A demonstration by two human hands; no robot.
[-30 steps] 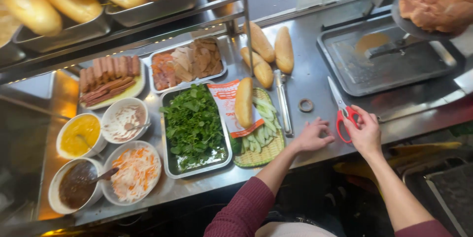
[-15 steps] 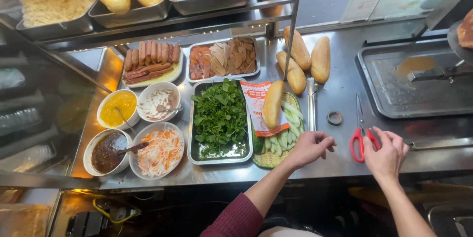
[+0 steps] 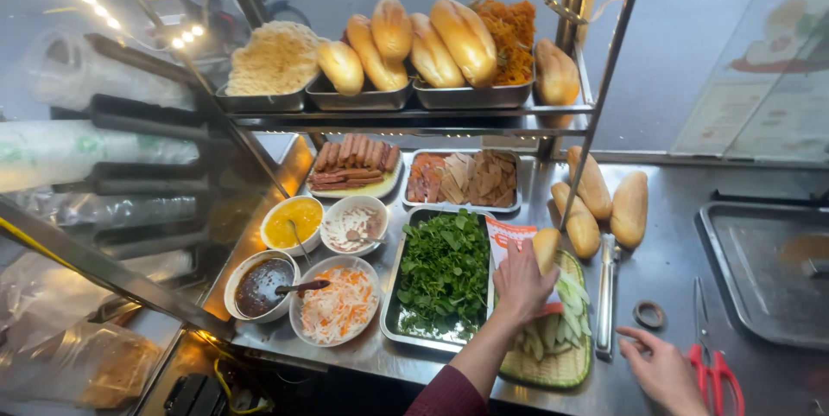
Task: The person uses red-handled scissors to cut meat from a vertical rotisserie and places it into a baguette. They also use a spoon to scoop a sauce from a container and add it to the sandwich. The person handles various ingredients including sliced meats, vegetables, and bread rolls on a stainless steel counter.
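Observation:
My left hand (image 3: 521, 282) reaches over a woven basket (image 3: 557, 368) of cucumber slices and closes on a bread roll (image 3: 546, 247) lying in a printed paper wrapper (image 3: 505, 233). Only the roll's far end shows past my fingers. My right hand (image 3: 663, 373) rests on the steel counter (image 3: 665, 265) with fingers spread and nothing in it. Red-handled scissors (image 3: 717, 377) lie just right of it.
A tray of green herbs (image 3: 445, 273) sits left of the basket, with bowls of pickled vegetables (image 3: 338, 304) and sauces (image 3: 263, 286) beyond. Sausages (image 3: 354, 165) and sliced meats (image 3: 466, 178) lie behind. Tongs (image 3: 606, 295), three rolls (image 3: 596, 200), a shelf of rolls (image 3: 414, 44) and a metal tray (image 3: 768, 269) surround.
My left hand has moved from the counter edge up onto the wrapped roll. My right hand has come off the scissors and lies beside them. The view has tilted up toward the shelf.

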